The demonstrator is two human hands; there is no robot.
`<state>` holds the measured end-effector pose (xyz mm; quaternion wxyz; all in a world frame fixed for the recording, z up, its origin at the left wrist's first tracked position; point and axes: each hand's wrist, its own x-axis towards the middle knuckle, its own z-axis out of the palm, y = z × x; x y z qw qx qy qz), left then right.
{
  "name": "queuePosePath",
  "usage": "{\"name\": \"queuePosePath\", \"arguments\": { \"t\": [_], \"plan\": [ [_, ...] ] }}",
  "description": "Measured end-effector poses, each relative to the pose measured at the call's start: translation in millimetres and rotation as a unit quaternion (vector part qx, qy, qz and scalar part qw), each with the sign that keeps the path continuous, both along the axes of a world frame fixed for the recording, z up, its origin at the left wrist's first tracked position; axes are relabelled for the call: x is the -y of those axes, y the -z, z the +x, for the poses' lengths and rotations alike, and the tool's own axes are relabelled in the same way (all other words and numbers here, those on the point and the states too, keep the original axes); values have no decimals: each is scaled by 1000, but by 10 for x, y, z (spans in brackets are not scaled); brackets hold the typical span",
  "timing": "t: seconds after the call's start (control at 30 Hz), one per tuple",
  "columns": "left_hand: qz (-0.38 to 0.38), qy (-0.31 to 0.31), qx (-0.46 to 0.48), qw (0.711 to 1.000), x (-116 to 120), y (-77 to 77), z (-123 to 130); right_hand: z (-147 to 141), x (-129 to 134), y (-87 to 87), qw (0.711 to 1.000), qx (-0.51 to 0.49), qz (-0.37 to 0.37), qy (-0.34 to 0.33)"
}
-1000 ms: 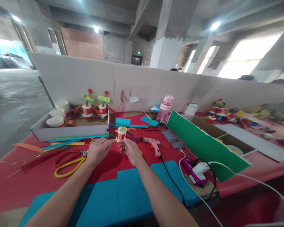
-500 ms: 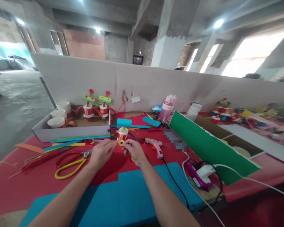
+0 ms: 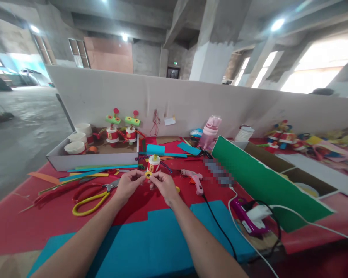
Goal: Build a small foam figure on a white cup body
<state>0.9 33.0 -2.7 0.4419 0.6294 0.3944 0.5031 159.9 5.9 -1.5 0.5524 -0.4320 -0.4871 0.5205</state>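
Between my two hands is a small yellow paper disc (image 3: 147, 175) with a dark centre. My left hand (image 3: 130, 185) pinches its left side, and my right hand (image 3: 164, 186) pinches the right side. Just behind my fingers stands a red and white paper cup (image 3: 154, 163), upside down, with dark coiled paper arms and a yellow piece on top. Another yellow piece (image 3: 178, 189) lies by my right hand, partly hidden. A pink glue gun (image 3: 195, 180) rests on the red table to the right.
Scissors with yellow and red handles (image 3: 91, 204) lie at left, near paper strips (image 3: 101, 168). A white box (image 3: 92, 162) holds cups and two finished cup figures (image 3: 112, 135). Blue sheets (image 3: 168, 231) cover the front. A green-sided box (image 3: 266, 181) and purple power strip (image 3: 251, 222) stand at right.
My left hand has come in to the disc and now grips it along with my right hand. The whole view has shifted slightly, with things appearing further right.
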Motion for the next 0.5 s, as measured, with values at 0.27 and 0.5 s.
{"name": "queuePosePath", "arguments": {
  "t": [0.27, 0.5],
  "plan": [
    [11, 23, -42, 999, -11, 32, -27, 62, -23, 5, 999, 41, 27, 17],
    [9, 26, -54, 998, 13, -10, -7, 77, -31, 21, 999, 43, 27, 4]
  ]
}}
